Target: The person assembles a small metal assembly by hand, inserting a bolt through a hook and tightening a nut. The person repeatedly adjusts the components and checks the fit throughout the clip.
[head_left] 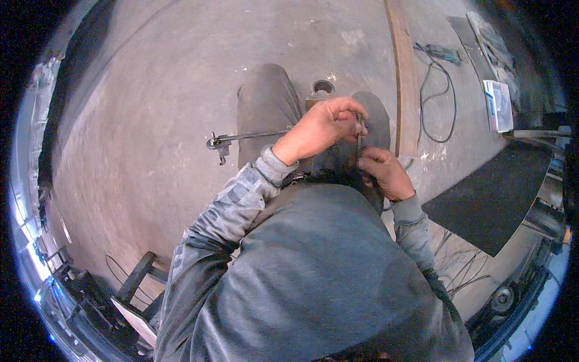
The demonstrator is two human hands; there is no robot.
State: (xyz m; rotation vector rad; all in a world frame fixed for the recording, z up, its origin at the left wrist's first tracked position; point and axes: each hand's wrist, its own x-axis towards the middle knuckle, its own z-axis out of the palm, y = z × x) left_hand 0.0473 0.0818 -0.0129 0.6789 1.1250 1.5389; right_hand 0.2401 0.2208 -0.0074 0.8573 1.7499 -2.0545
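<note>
Above my lap, my left hand (pixel 325 128) pinches the upper end of a thin, dark, rod-like piece (pixel 359 140) between thumb and fingers. Closed on the lower end of that piece is my right hand (pixel 386 173). The piece stands roughly upright in the view; its exact kind is too small to make out. A long thin metal rod (pixel 256 134) with a jointed fitting (pixel 218 143) at its left end lies across my left thigh. Its right end disappears behind my left hand. Beyond my hands, between my knees, is a round dark cup-like opening (pixel 324 87).
A wooden beam (pixel 400 78) runs along the floor to my right. Past it lie a green corded power tool (pixel 443 53), its looped cable (pixel 451 114), a white and blue box (pixel 498 105) and a black mat (pixel 491 196). Dark equipment (pixel 84 295) stands at the lower left.
</note>
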